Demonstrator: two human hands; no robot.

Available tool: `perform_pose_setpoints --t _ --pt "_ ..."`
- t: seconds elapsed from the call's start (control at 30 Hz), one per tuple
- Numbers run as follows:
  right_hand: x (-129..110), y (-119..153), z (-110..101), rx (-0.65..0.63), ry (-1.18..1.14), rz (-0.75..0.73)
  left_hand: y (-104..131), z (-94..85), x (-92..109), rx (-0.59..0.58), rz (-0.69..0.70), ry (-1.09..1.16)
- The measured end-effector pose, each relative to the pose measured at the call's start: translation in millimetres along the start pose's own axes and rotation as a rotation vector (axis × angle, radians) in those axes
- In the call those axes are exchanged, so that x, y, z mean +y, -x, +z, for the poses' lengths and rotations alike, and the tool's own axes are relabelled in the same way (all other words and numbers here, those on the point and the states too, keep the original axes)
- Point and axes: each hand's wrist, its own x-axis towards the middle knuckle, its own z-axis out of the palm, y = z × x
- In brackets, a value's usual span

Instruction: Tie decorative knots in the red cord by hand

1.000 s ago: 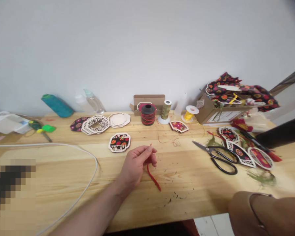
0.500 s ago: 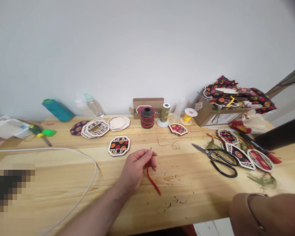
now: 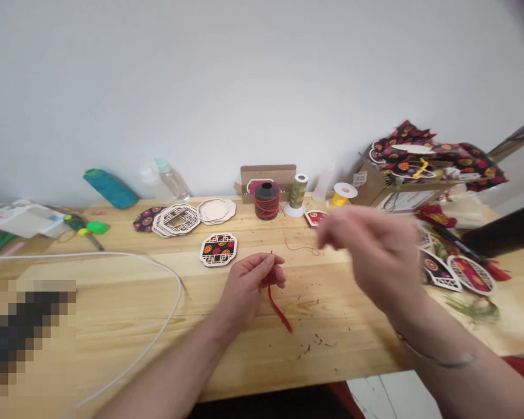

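Note:
Thumb and fingers of my left hand (image 3: 255, 279) pinch a red cord (image 3: 279, 311) over the middle of the table. A small tip of it pokes up above the thumb, and the longer part hangs down below the fingers. My right hand (image 3: 367, 250) is raised to the right, smeared by motion, and whether it holds anything cannot be made out. A patterned octagonal ornament (image 3: 218, 250) with a pale frame lies just beyond my left hand. The scissors are not visible now, with my right hand and arm over that area.
Behind stand a dark spool with red thread (image 3: 267, 201), a green spool (image 3: 297, 195) and a yellow thread spool (image 3: 343, 195). Pale frames (image 3: 177, 220) lie back left. A cardboard box (image 3: 402, 195) with fabric stands back right. A white cable (image 3: 174, 302) curves at the left.
My right hand has come in from the lower right edge to above the table, over the scissors' place. My left hand still pinches the cord. The view has shifted slightly.

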Motion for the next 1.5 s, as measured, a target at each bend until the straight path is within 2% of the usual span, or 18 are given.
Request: perform_pose_setpoints --t 0.03,0.17,0.27,0.37,0.5,0.7,0.9,0.97,1.03,1.1,1.17,1.33,1.5 --pt "9 -3 9 -0.025 -0.004 0.027 0 0.1 0 -0.012 0.0 -0.002" --pt "43 -10 38 -0.312 -0.238 0.383 1 -0.5 -1 -0.053 0.02 -0.052" --pt "51 -7 46 -0.382 -0.359 0.437 0 -1.4 -3 -0.096 0.018 -0.071" --pt "51 -5 47 -0.281 -0.312 0.426 1 -1.0 -4 -0.115 -0.037 -0.051" --pt "56 -6 48 -0.143 -0.256 0.422 2 1.8 -5 -0.065 -0.081 0.001" --pt "62 -5 49 -0.116 -0.306 0.409 0 3.8 -4 0.044 -0.03 -0.006" --pt "59 -4 50 -0.083 -0.344 0.413 0 3.0 -4 0.094 -0.023 -0.043" --pt "62 -3 51 -0.104 -0.385 0.452 0 2.8 -4 0.105 -0.001 -0.025" --pt "64 -1 52 -0.184 -0.472 0.511 -1 2.5 -3 0.114 0.02 -0.023" --pt "65 1 54 -0.266 -0.57 0.564 -1 2.2 -3 0.108 0.033 -0.036" --pt "64 3 56 -0.277 -0.632 0.591 -2 2.1 -2 0.088 0.032 -0.057" --pt "65 2 57 -0.126 -0.622 0.548 1 1.6 -3 0.022 -0.045 -0.12" --pt "77 -7 46 0.043 -0.538 0.439 4 0.7 -4 -0.105 -0.098 -0.182"
